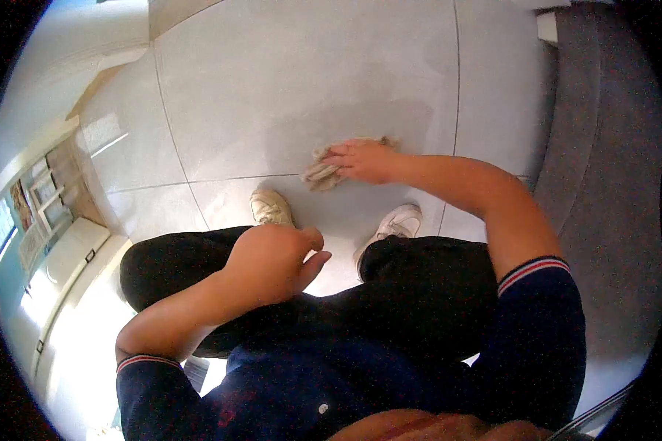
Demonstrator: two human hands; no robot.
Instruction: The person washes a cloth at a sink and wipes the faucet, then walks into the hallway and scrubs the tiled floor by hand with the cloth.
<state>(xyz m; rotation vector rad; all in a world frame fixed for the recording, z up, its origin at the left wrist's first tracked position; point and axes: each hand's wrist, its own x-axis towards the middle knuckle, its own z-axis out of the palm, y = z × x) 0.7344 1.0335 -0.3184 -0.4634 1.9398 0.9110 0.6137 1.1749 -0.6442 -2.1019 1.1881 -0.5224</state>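
My right hand [368, 160] presses down on a crumpled, beige-grey cloth [320, 175] on the tiled floor, just ahead of my feet. The cloth bunches out past the fingertips on the left, and a small bit of it shows behind the hand. Above my left knee hangs my left hand [272, 261], its fingers loosely curled. A gap shows between thumb and forefinger, with nothing in it; the other fingers are mostly hidden. Around the cloth, the grey floor [301, 66] has a darker patch, which may be shadow or damp.
Two light shoes, one on the left [271, 208] and one on the right [399, 222], stand close behind the cloth. A dark grey sofa-like piece [603, 147] runs along the right. White furniture [73, 55] and a shelf with frames [48, 198] line the left.
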